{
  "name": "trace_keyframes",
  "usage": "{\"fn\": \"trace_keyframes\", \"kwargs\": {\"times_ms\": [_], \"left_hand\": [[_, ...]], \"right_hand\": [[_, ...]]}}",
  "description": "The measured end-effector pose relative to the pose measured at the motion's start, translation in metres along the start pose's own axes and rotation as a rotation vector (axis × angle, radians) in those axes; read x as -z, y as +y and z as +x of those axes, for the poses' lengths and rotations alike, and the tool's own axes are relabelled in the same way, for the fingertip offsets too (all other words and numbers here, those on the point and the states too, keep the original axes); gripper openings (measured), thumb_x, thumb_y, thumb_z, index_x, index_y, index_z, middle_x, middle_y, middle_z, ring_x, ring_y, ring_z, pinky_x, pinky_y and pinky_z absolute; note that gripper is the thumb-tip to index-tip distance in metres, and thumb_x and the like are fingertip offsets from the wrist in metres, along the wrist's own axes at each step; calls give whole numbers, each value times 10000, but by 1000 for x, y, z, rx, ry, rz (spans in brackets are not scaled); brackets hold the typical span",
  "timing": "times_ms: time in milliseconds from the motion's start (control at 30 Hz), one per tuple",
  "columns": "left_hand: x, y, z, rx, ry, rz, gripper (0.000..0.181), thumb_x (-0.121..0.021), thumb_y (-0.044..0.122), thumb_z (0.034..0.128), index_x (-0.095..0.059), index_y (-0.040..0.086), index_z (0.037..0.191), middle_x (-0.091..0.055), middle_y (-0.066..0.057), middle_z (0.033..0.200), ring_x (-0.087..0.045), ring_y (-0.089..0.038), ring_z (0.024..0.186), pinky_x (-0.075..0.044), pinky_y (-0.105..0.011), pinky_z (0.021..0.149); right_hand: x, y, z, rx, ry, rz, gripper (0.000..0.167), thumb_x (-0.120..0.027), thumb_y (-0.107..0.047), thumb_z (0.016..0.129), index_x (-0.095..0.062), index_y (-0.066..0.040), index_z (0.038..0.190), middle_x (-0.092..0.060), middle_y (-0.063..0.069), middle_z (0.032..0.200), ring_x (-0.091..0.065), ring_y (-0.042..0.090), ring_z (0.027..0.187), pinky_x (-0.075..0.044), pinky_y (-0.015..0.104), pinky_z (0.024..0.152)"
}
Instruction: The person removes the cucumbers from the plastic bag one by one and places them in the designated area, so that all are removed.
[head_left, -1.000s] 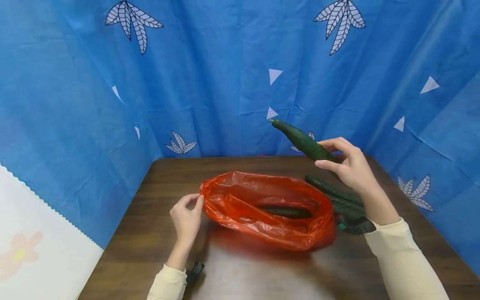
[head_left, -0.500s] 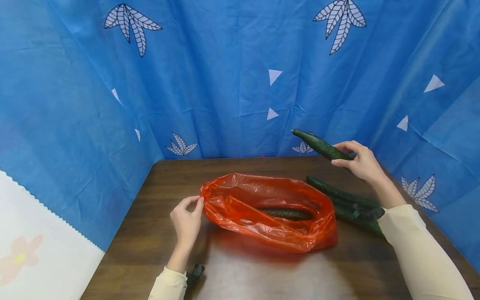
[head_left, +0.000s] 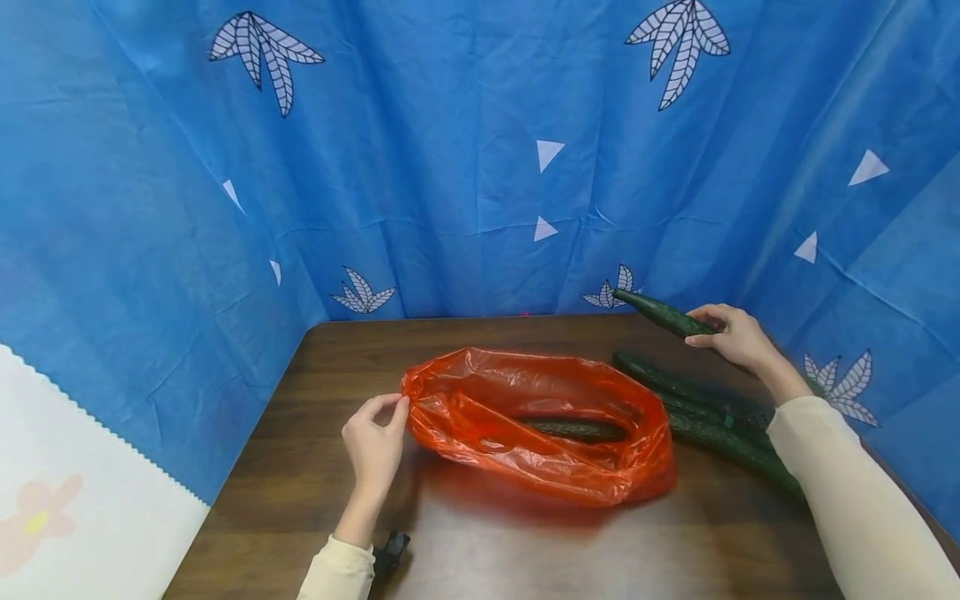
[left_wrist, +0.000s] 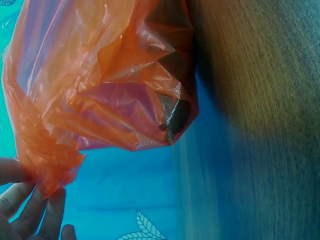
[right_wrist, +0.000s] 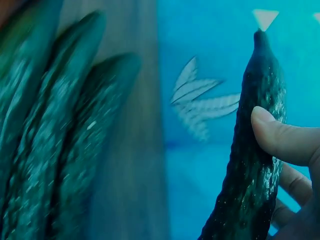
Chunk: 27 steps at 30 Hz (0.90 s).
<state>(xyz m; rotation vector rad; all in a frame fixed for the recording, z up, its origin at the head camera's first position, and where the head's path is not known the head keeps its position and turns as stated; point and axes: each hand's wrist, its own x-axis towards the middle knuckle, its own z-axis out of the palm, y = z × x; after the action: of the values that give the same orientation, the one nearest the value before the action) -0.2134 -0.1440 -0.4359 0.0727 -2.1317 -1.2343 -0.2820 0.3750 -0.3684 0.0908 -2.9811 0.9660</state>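
Note:
My left hand (head_left: 375,437) pinches the left end of a red plastic bag (head_left: 517,462), whose mouth gapes upward on the table. Through that mouth a cucumber (head_left: 573,429) shows, lying inside. In the left wrist view the bag (left_wrist: 85,85) bunches between thumb and fingers. At the right, my right hand (head_left: 738,337) holds another cucumber (head_left: 660,315) in the air, its stem end pointing left. The right wrist view shows the thumb across this cucumber (right_wrist: 250,165). Below the right hand, several cucumbers (head_left: 738,446) lie side by side on the table, partly hidden by the forearm.
The brown wooden table (head_left: 330,367) meets a blue patterned curtain (head_left: 465,167) at the back and sides. A white cloth with a flower print (head_left: 82,500) hangs at the left. A small black device (head_left: 393,546) is by the left wrist.
My right hand has moved right and down with its cucumber, away from above the bag and toward the lying cucumbers. The left hand and the bag have hardly shifted.

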Motion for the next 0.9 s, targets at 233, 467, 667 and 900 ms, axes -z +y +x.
{"fn": "trace_keyframes", "kwargs": {"times_ms": [233, 467, 667, 900], "left_hand": [[0, 0, -1, -7, 6, 2, 99, -757, 129, 845, -769, 36, 876, -762, -107, 871, -701, -238, 759, -547, -289, 720], [2, 0, -3, 22, -8, -5, 111, -743, 132, 860, -766, 28, 894, -761, -120, 895, -707, -256, 791, -568, -450, 761], [0, -1, -3, 14, 7, -6, 88, -749, 111, 849, -771, 33, 885, -762, -118, 880, -706, -266, 781, -561, -424, 748], [0, 1, -1, -5, 17, 0, 78, -759, 108, 835, -774, 41, 873, -764, -103, 866, -709, -256, 782, -544, -360, 736]], "right_hand": [[-12, 31, 6, -37, -42, -20, 545, -639, -266, 947, -466, 26, 1373, -409, 329, 1400, -399, 508, 1232, -374, 672, 968], [-27, 55, 8, -78, -101, -15, 560, -638, -183, 933, -436, 69, 1391, -360, 379, 1431, -364, 568, 1260, -359, 689, 989], [-33, 64, 8, -99, -116, -47, 570, -641, -206, 927, -448, 78, 1381, -362, 393, 1424, -361, 589, 1257, -368, 687, 983], [-41, 68, 8, -111, -127, -52, 557, -659, -188, 909, -475, 74, 1366, -356, 404, 1415, -392, 591, 1230, -386, 684, 966]]}}
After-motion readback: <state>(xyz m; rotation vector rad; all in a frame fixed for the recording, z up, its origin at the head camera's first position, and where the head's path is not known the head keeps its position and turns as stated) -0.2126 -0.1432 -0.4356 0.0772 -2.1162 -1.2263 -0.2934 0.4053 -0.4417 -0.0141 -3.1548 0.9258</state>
